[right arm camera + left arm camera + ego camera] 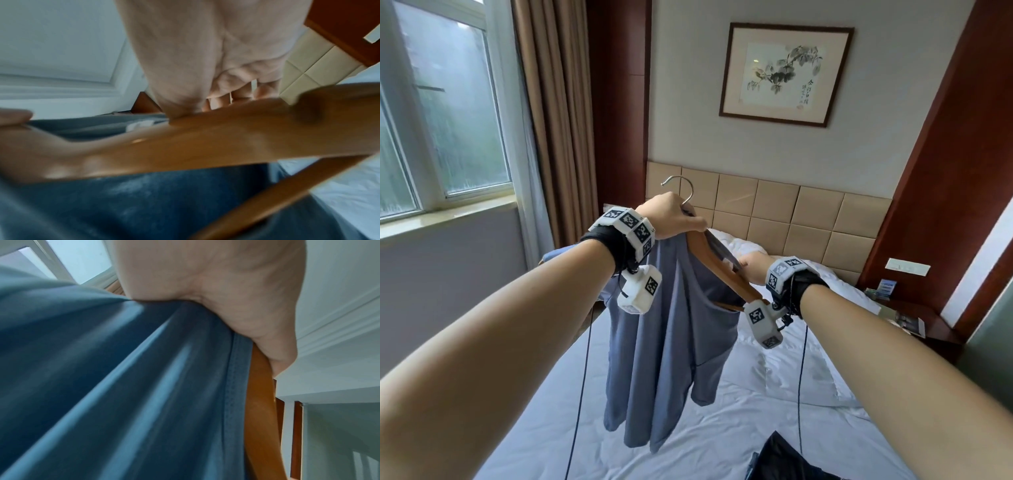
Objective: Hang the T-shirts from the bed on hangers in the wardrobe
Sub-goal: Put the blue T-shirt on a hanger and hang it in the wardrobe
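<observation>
A blue T-shirt (664,342) hangs half-draped on a wooden hanger (726,274) that I hold up over the bed (774,411). My left hand (681,219) grips the hanger's top just under its metal hook (683,186), with shirt cloth bunched beneath the palm. In the left wrist view the palm (216,288) sits on the blue T-shirt (123,386) beside the hanger (261,402). My right hand (748,265) pinches the collar against the hanger's right arm. There the thumb (176,91) presses on the hanger (205,138), next to the white label (139,125).
A dark garment (784,459) lies on the white sheet at the bottom edge. The padded headboard (774,209) and pillows are behind the shirt. A nightstand (914,318) stands to the right, with the window (448,120) and curtain (558,120) to the left. Cables dangle from both wrists.
</observation>
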{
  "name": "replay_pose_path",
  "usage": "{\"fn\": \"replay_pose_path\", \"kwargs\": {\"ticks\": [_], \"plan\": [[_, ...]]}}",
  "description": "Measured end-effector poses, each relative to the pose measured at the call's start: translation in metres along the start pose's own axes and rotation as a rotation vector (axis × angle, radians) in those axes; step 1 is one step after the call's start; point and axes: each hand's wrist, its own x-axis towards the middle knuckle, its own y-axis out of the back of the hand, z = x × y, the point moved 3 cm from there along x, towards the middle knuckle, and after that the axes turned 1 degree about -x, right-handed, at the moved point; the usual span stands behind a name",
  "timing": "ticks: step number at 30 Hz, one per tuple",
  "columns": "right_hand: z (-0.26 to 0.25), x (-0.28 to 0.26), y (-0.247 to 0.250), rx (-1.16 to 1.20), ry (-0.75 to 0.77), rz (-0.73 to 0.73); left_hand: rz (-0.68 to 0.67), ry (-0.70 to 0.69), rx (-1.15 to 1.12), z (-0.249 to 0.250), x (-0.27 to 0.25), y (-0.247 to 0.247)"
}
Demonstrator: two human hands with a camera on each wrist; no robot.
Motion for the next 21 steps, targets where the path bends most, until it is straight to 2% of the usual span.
{"fn": "replay_pose_path", "kwargs": {"ticks": [5,9,11,13,16,21], "plan": [[0.042,-0.001,-0.012,0.127,-0.173,-0.032,0.056,0.041,-0.030,-0.017,0.002,0.004],[0.067,-0.005,-0.020,0.453,-0.398,-0.078,0.105,0.051,-0.050,-0.022,0.002,0.004],[0.075,-0.009,-0.022,0.644,-0.440,-0.036,0.125,0.059,-0.041,-0.021,0.003,0.003],[0.084,-0.017,-0.023,0.721,-0.467,-0.007,0.135,0.072,-0.011,-0.019,0.004,0.003],[0.099,-0.019,-0.024,0.686,-0.427,0.025,0.166,0.089,0.031,-0.017,0.006,0.008],[0.104,-0.005,-0.029,0.154,-0.443,0.092,0.239,0.107,0.127,-0.015,0.006,0.004]]}}
